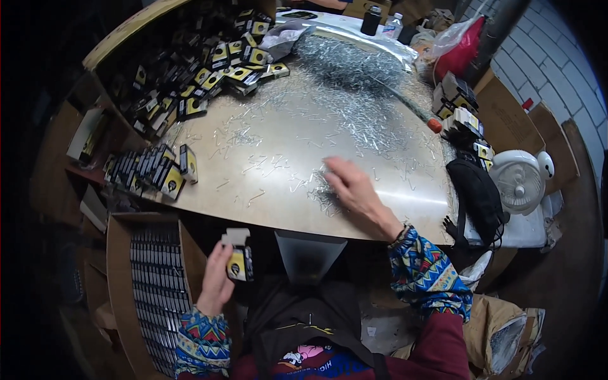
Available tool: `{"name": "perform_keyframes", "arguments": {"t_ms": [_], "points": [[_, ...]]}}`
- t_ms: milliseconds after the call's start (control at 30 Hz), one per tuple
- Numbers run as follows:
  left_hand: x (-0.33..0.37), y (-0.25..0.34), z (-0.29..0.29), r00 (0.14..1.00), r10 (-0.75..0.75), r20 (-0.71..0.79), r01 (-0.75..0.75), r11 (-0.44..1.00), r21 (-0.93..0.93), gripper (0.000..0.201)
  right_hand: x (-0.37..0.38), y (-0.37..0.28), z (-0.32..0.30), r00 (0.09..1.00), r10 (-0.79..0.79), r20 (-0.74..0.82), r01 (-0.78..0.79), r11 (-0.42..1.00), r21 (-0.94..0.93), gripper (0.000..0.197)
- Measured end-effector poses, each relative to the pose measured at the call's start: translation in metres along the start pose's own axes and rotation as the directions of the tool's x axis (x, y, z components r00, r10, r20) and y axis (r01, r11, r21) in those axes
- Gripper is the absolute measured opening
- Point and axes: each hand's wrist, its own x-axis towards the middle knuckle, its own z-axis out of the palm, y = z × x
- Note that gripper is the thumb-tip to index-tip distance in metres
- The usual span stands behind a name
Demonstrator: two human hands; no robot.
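Note:
My left hand (pixel 217 278) grips a small black and yellow cardboard box (pixel 239 263) in front of the table's near edge. The box stands upright with its pale top flaps raised; what is inside cannot be seen. Over the bright tabletop (pixel 278 206), my right hand (pixel 354 193) has its fingers stretched out, nothing visible in them. Beneath and beside those fingers lies a small pile of thin silver metal pins (pixel 324 199), partly hidden by the hand. More pins are strewn across the tabletop, rising to a large heap (pixel 348 60) at the back.
Loose black and yellow boxes (pixel 215 76) are piled at the back left, with rows of them (pixel 149 170) nearer. A carton (pixel 180 253) of packed boxes stands low left. An orange-ended rod (pixel 434 125) leans from the heap. At right are a black bag (pixel 475 196) and white fan (pixel 518 183).

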Motion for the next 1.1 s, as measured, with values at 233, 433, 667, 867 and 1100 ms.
{"name": "perform_keyframes", "arguments": {"t_ms": [233,433,667,867,1100], "points": [[-0.017,-0.104,-0.004,0.922,-0.386,-0.027,0.366,0.847,0.386,0.026,0.002,-0.045,0.053,0.988,-0.153,-0.005,0.135,0.89,-0.435,0.04],[-0.028,-0.13,0.026,0.898,-0.428,0.099,0.412,0.899,0.15,0.025,-0.052,-0.086,0.085,0.993,-0.098,-0.067,0.057,0.887,-0.457,0.044],[-0.031,-0.135,0.031,0.91,-0.403,0.092,0.404,0.915,0.011,0.022,-0.086,-0.132,0.044,0.992,0.079,0.101,-0.051,0.967,-0.249,0.041],[-0.042,-0.134,0.028,0.949,-0.261,0.177,0.186,0.917,0.352,0.044,-0.098,-0.114,0.029,0.99,0.085,0.111,-0.084,0.996,-0.011,0.031],[-0.042,-0.137,0.036,0.976,0.066,0.207,-0.211,0.517,0.83,0.065,-0.155,-0.095,0.1,0.884,-0.101,0.456,0.215,0.955,-0.206,0.034]]}}
